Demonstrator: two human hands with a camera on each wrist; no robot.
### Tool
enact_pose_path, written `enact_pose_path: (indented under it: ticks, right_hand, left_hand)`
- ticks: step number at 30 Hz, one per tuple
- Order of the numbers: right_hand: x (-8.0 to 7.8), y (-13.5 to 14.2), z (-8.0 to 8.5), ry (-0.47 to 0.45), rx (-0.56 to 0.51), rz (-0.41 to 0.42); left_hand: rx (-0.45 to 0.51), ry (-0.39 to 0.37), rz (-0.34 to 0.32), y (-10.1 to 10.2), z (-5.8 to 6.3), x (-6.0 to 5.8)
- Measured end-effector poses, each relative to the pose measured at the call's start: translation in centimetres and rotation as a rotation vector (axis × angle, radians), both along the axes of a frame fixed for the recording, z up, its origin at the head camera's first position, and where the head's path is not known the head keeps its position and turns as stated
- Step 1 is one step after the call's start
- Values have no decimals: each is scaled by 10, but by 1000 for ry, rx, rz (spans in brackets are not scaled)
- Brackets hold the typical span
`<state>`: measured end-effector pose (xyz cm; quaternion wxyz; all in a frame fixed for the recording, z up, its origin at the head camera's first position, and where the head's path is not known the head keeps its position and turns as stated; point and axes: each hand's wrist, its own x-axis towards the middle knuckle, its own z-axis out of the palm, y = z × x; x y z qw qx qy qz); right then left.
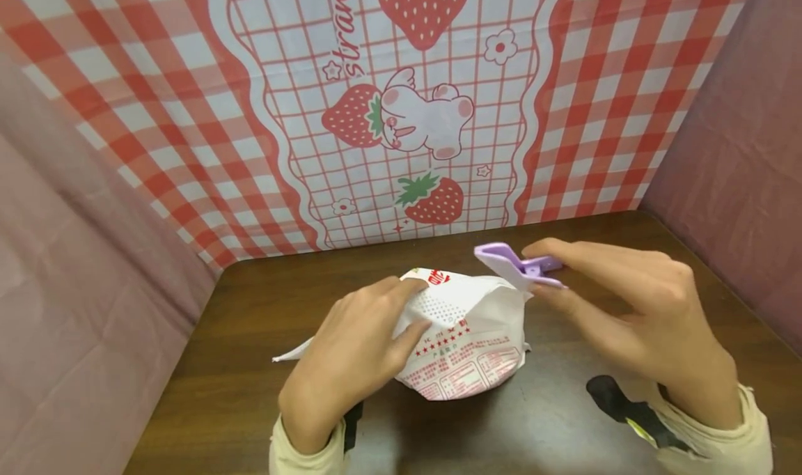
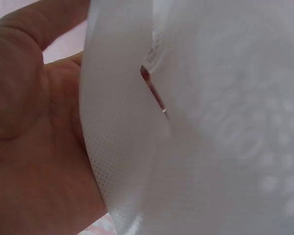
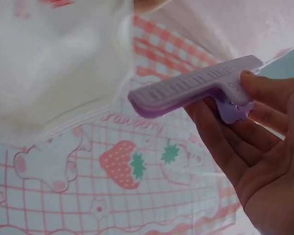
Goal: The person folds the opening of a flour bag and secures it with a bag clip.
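Note:
A white plastic bag [image 1: 482,363] with red print stands on the table, its top edge folded over. My left hand [image 1: 357,343] pinches the folded top between thumb and fingers; the left wrist view shows the white dotted fold [image 2: 112,161] close up against that hand. To the right, my right hand [image 1: 639,315] holds a purple bag clip [image 1: 523,266] by its handles, between thumb and fingers. The clip's long ridged bar [image 3: 196,85] points toward the bag, overlapping its upper right corner in the head view.
The dark brown wooden table [image 1: 238,343] extends around the bag. A red and white checked strawberry cloth [image 1: 401,113] hangs behind it, with pink curtains [image 1: 81,266] at both sides. A white bag corner [image 1: 291,353] sticks out left of the left hand.

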<state>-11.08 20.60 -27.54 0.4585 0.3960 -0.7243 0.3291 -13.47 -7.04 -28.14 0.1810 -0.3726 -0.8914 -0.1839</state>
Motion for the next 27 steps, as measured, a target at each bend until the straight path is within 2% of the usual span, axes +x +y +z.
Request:
enact_pose_path:
  ticks: [4,10,12,16,19,23,27]
  right_hand:
    - [2,2,0,-9,11,55]
    - [-1,-3,8,-63,143,-19]
    - [-2,-2,8,-83,174,-17]
    - [-2,0,8,-113,222,2]
    - [-3,0,8,-124,232,20]
    - [-4,0,7,-138,236,39]
    - [-6,2,4,-166,253,62]
  left_hand:
    - [9,60,-4,3,0,-1]
    - [-6,66,11,7,0,2]
    - [-8,69,22,11,0,4]
    - [4,145,83,22,-2,6]
    - [-21,192,138,31,-4,7]
    - [-84,169,169,32,-7,6]
    - [-83,173,152,28,-7,3]
